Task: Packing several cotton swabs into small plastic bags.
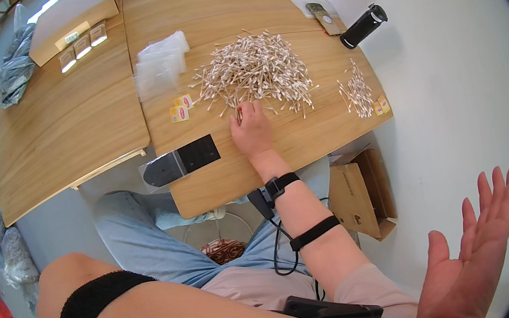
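A large heap of white-tipped cotton swabs (pixel 261 70) lies spread on the wooden table (pixel 206 185). At its near edge my right hand (pixel 252 130) is palm down, with thumb and fingers closed around what looks like a cotton swab; the fingers partly hide it. My left arm crosses in front of my body, so my left hand (pixel 476 258) is held up at the lower right. That hand is open, palm toward me, fingers stretched and holding nothing. Left of my right hand lies a clear bag with a black panel (pixel 198 154).
Clear plastic bags (pixel 161 65) and small yellow-white packets (pixel 180 113) lie left of the heap. A smaller swab pile (pixel 357 91), a black bottle (pixel 363 26) and a phone (pixel 322 17) are along the right edge. A cardboard box (pixel 355 200) stands below the table.
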Demonstrator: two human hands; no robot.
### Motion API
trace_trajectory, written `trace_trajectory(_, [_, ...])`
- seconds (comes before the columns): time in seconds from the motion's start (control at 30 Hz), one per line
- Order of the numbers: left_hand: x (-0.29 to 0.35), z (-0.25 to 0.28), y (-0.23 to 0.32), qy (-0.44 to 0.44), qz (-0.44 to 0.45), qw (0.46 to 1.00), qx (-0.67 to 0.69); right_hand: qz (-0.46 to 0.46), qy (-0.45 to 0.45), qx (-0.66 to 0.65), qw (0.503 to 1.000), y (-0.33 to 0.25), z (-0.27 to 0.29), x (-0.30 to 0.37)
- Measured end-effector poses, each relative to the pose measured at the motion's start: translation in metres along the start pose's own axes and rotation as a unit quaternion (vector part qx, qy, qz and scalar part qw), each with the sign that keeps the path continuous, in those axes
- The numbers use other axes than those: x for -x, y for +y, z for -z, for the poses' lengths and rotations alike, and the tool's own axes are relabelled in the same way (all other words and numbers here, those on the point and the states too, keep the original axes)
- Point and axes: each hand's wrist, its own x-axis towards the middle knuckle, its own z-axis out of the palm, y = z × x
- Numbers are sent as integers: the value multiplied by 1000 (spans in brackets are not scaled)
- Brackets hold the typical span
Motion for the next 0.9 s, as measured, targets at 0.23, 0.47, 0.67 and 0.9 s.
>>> trace_trajectory(0.23, [24,10,-64,27,44,998,34,-31,-14,43,998,8,10,5])
trace_trajectory(0.47, [57,12,-140,-3,137,989,58,-37,-59,19,997,30,26,34])
trace_trajectory(0.67, [90,-63,-197,207,357,903,119,39,-54,-48,997,22,36,45])
trace_trajectory(0.9, [84,-82,-215,206,355,905,110,-4,-41,-44,998,34,44,37])
